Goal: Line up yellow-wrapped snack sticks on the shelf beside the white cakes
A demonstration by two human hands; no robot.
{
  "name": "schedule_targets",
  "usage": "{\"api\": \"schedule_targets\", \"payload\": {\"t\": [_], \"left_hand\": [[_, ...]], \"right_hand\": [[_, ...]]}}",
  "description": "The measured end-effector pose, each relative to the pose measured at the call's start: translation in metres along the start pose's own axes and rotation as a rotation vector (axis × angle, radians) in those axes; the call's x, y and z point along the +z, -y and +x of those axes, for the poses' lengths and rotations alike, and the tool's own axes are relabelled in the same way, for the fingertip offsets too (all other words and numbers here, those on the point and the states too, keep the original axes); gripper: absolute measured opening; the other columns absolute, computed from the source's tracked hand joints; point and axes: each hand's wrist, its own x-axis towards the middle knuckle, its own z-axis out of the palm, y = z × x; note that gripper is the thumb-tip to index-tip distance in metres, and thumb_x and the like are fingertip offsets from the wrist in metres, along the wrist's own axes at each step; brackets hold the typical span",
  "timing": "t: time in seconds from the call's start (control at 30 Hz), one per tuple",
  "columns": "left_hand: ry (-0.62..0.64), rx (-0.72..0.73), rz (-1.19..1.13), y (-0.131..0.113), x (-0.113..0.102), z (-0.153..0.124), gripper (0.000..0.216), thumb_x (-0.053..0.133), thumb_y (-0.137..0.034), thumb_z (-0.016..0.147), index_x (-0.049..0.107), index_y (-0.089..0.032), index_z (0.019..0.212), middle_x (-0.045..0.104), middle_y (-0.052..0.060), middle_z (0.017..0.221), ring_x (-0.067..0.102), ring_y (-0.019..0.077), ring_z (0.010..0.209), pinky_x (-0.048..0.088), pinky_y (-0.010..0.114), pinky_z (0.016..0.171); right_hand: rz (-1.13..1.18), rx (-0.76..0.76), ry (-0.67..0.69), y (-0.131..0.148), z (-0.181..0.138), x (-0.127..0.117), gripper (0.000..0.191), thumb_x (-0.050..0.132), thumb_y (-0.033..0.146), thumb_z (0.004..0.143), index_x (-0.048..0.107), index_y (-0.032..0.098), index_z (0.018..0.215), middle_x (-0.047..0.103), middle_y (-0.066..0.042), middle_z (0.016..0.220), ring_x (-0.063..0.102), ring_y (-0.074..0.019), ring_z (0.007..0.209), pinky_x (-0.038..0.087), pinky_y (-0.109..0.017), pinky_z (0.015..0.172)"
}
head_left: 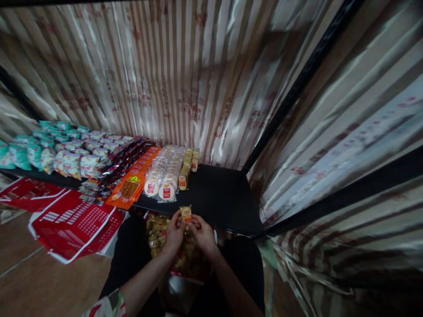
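Note:
A small wrapped snack packet (186,214), yellow with an orange-red label, is pinched between my two hands near the shelf's front edge. My left hand (175,232) grips its left side, and my right hand (202,232) its right side. Below them, between my knees, a heap of similar gold-wrapped packets (155,233) fills a container whose walls are mostly hidden. On the black shelf (228,198) just beyond, matching gold packets (185,169) stand in rows. Left of these lie rows of round white wrapped crackers (167,191).
Farther left on the shelf are orange snack bags (132,180), dark shiny packets (124,158), white bags (89,165) and green-topped bags (33,154). Red printed bags (79,220) lie at lower left. Striped sheeting (185,79) hangs behind, with a black frame post (291,92) at right.

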Motion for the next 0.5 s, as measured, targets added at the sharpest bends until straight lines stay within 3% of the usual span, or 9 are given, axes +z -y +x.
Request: {"api": "schedule_targets", "payload": {"t": [0.27,0.5], "left_hand": [[0.039,0.024,0.108,-0.021,0.046,0.031,0.029,0.057,-0.019,0.073,0.055,-0.012,0.1,0.066,0.007,0.084,0.062,0.0132,0.069,0.05,0.026,0.068],[-0.082,0.159,0.317,-0.038,0.077,0.06,0.029,0.049,-0.013,0.073,0.057,-0.012,0.1,0.06,0.014,0.107,0.057,0.0196,0.102,0.044,0.033,0.091]], "right_hand": [[0.042,-0.03,-0.119,-0.003,0.046,-0.033,0.026,0.059,0.034,0.071,0.064,0.019,0.091,0.07,-0.006,0.082,0.065,-0.0175,0.07,0.053,-0.032,0.069],[-0.098,-0.017,-0.303,-0.006,0.101,-0.043,0.026,0.056,0.033,0.069,0.062,0.021,0.091,0.068,-0.002,0.078,0.063,-0.0155,0.065,0.051,-0.03,0.064]]}}
